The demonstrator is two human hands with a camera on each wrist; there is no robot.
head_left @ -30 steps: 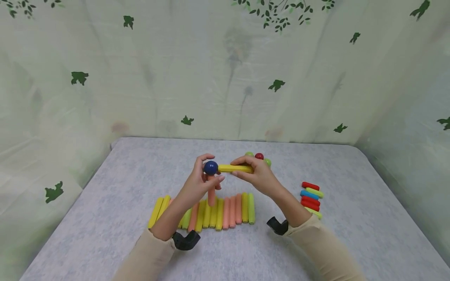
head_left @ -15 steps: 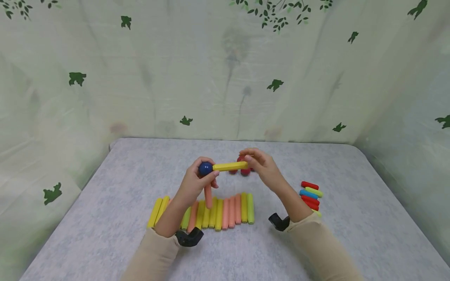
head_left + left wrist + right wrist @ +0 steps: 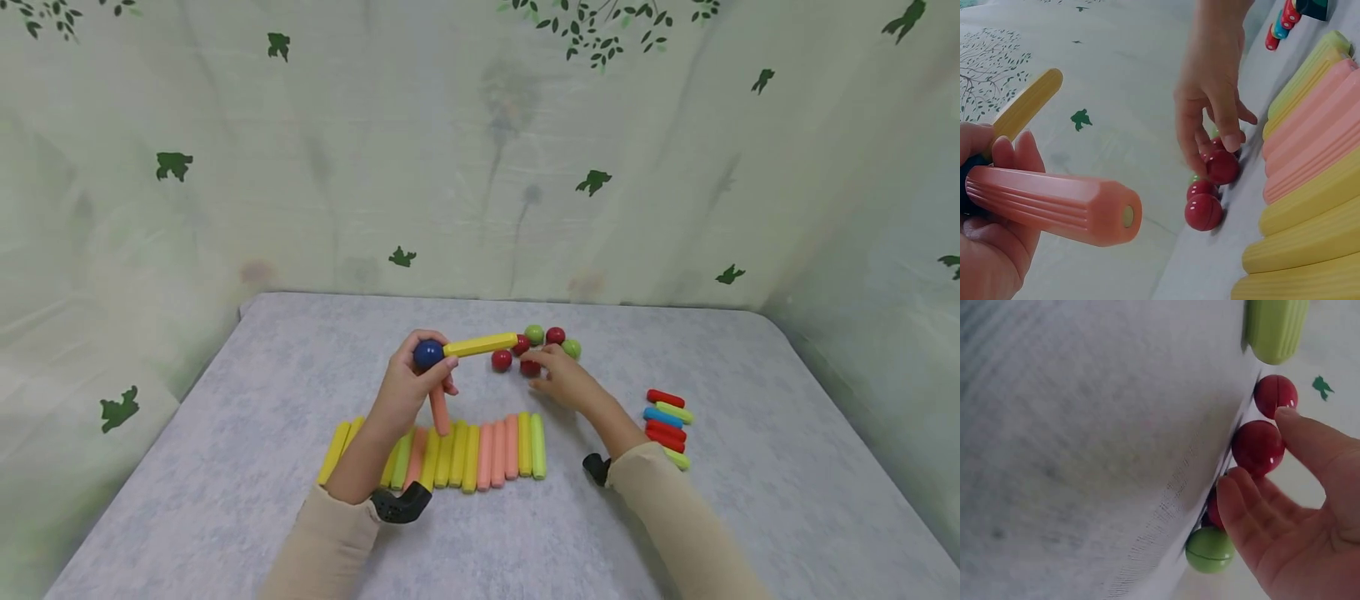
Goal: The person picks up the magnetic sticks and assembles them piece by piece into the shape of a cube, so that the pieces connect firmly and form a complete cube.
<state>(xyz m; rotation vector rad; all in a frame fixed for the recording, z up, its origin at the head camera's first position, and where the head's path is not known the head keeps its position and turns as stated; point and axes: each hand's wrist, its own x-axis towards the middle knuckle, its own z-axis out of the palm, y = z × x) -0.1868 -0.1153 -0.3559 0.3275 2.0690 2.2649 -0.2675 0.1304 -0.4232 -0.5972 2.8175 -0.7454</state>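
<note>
My left hand (image 3: 399, 390) grips a dark blue ball (image 3: 429, 355) that has two rods joined to it. A yellow rod (image 3: 482, 344) sticks out to the right, and a pink rod (image 3: 439, 412) points down towards me. In the left wrist view the pink rod's end (image 3: 1127, 216) shows a pale round spot. My right hand (image 3: 568, 383) is low over the ball cluster, thumb and fingers spread on either side of a red ball (image 3: 1258, 448). The thumb lies close to that ball; whether it touches I cannot tell.
Beside the right hand lie another red ball (image 3: 502, 360) and a green ball (image 3: 572, 348), among several. A row of yellow, pink and green rods (image 3: 470, 458) lies in front. Short red, blue and green rods (image 3: 664, 417) are stacked in a column at right.
The right hand has let go of the yellow rod and moved down to the red balls. The left hand has shifted left with the joined ball and rods, the yellow rod now tilting upward.
</note>
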